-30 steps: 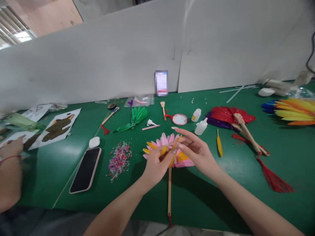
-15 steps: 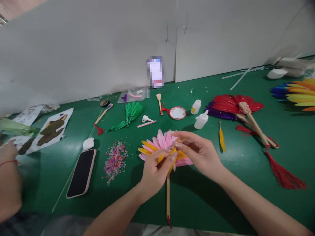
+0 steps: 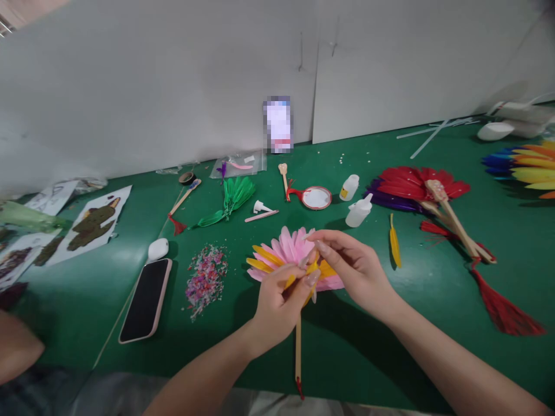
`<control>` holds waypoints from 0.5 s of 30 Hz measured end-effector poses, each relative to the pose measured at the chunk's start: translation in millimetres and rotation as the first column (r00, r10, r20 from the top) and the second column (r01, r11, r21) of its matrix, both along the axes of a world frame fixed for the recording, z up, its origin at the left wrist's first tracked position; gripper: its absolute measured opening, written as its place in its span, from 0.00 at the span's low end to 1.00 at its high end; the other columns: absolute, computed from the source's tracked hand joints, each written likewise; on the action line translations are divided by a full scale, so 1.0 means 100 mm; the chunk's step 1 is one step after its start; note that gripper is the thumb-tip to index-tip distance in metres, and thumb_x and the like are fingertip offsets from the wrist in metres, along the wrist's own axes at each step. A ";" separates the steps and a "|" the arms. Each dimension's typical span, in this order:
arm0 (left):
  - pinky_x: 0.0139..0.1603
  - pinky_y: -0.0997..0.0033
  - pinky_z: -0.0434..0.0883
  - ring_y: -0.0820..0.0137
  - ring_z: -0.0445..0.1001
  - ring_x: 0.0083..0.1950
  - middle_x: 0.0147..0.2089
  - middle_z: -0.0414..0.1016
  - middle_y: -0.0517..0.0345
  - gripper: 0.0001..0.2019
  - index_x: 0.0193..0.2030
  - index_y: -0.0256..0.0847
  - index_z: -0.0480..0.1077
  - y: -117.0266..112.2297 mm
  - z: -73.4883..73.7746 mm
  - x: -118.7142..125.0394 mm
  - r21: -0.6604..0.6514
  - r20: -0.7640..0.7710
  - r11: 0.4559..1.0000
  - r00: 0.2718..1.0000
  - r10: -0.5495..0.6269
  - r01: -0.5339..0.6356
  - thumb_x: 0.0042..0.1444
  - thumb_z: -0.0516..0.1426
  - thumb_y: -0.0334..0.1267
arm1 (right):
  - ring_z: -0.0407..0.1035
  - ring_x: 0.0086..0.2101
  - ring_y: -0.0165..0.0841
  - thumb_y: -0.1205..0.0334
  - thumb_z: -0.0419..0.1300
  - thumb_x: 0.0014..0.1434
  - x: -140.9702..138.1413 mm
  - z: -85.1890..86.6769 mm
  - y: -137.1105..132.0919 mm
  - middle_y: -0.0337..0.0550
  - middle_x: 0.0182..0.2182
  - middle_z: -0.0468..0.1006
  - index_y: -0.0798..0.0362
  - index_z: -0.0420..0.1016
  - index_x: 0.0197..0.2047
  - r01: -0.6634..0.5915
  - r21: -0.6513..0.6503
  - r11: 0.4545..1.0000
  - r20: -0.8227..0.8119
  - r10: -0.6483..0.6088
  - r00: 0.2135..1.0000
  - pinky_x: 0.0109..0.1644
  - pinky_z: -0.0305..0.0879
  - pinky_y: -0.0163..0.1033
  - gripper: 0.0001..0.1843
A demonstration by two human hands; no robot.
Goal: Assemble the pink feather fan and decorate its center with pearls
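Note:
A pink and yellow feather fan lies on the green table, its wooden handle pointing toward me. My left hand pinches the fan's hub where the yellow feathers meet. My right hand is closed on the same spot from the right, fingertips on a yellow feather. A loose yellow feather rests just right of my right hand.
A phone and a white case lie to the left, beside a heap of coloured scraps. Glue bottles, a small mirror, green feathers and a red feather fan lie behind. Another person's arm shows at far left.
My hands and the fan have stayed nearly in place, the fingers shifting slightly on the feathers. The other person's hand at the left has drawn back down and out of the papers.

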State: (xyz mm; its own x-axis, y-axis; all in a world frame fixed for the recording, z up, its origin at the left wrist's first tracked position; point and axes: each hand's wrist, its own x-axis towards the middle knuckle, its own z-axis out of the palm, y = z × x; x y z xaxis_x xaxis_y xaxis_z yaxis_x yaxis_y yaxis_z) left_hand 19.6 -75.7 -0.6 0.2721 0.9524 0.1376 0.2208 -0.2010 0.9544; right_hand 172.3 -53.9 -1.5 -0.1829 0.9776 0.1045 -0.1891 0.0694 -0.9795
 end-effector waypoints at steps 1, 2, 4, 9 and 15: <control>0.28 0.76 0.59 0.77 0.58 0.25 0.22 0.57 0.64 0.15 0.22 0.38 0.61 0.00 0.01 0.00 -0.008 -0.001 1.000 1.000 -0.004 0.004 0.61 0.51 0.38 | 0.69 0.32 0.30 0.59 0.54 0.63 0.00 0.00 0.00 0.41 0.33 0.75 0.49 0.73 0.44 0.003 0.003 1.000 0.010 -0.003 1.000 0.36 0.68 0.34 0.09; 0.28 0.76 0.59 0.77 0.58 0.25 0.22 0.58 0.64 0.15 0.22 0.38 0.61 0.00 0.01 0.00 -0.015 0.000 1.000 1.000 -0.006 0.006 0.61 0.51 0.38 | 0.69 0.32 0.30 0.59 0.54 0.63 0.00 -0.01 0.00 0.41 0.33 0.75 0.49 0.73 0.45 0.004 0.008 1.000 0.021 -0.004 1.000 0.36 0.68 0.34 0.10; 0.28 0.75 0.59 0.77 0.58 0.25 0.22 0.58 0.63 0.16 0.22 0.38 0.61 0.00 0.01 0.01 -0.039 0.009 0.999 1.000 -0.003 0.003 0.61 0.51 0.39 | 0.69 0.32 0.30 0.59 0.54 0.63 0.01 -0.01 0.00 0.41 0.33 0.76 0.49 0.73 0.45 0.007 0.018 1.000 0.036 -0.007 0.999 0.36 0.68 0.34 0.10; 0.26 0.75 0.58 0.77 0.57 0.23 0.21 0.58 0.63 0.17 0.22 0.38 0.61 0.00 -0.01 0.02 -0.116 0.010 0.993 0.999 0.039 -0.037 0.61 0.51 0.42 | 0.72 0.34 0.32 0.60 0.60 0.58 0.00 -0.02 0.03 0.41 0.33 0.77 0.48 0.74 0.45 -0.004 0.026 1.000 0.010 0.004 1.000 0.38 0.70 0.36 0.10; 0.25 0.74 0.56 0.77 0.55 0.22 0.20 0.55 0.65 0.16 0.22 0.39 0.59 0.03 -0.02 0.02 -0.019 -0.082 0.994 0.991 0.108 -0.109 0.60 0.51 0.41 | 0.73 0.35 0.33 0.61 0.63 0.54 0.00 -0.04 0.07 0.42 0.34 0.78 0.49 0.77 0.42 0.066 0.005 0.998 0.029 -0.066 0.997 0.41 0.71 0.39 0.11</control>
State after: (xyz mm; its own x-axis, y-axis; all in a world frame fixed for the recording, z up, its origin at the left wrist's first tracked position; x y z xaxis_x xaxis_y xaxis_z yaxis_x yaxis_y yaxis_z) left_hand 21.6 -73.2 -2.7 0.1763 0.9796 0.0966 0.3166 -0.1493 0.9367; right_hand 171.9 -46.7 -5.7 -0.1209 0.9872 0.1041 -0.1552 0.0848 -0.9842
